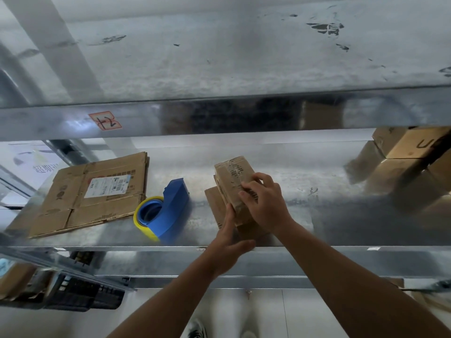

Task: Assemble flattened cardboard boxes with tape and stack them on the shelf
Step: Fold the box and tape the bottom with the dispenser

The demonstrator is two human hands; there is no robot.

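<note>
A small brown cardboard box point(231, 176), partly folded up and streaked with old tape, stands on the middle metal shelf point(317, 203). My right hand point(264, 203) grips its upper right side with curled fingers. My left hand point(230, 237) holds its near lower edge, thumb against the cardboard. A blue tape dispenser point(170, 211) with a yellow roll lies just left of the box. Further left a stack of flattened cardboard boxes point(92, 193) with a white label lies flat.
Assembled brown boxes point(410, 162) are stacked at the right end of the same shelf. An upper metal shelf point(219, 57) overhangs, its front beam bearing a red-edged label point(105, 120). Dark crates point(80, 293) sit below at the left. A shoe point(197, 330) shows on the pale floor.
</note>
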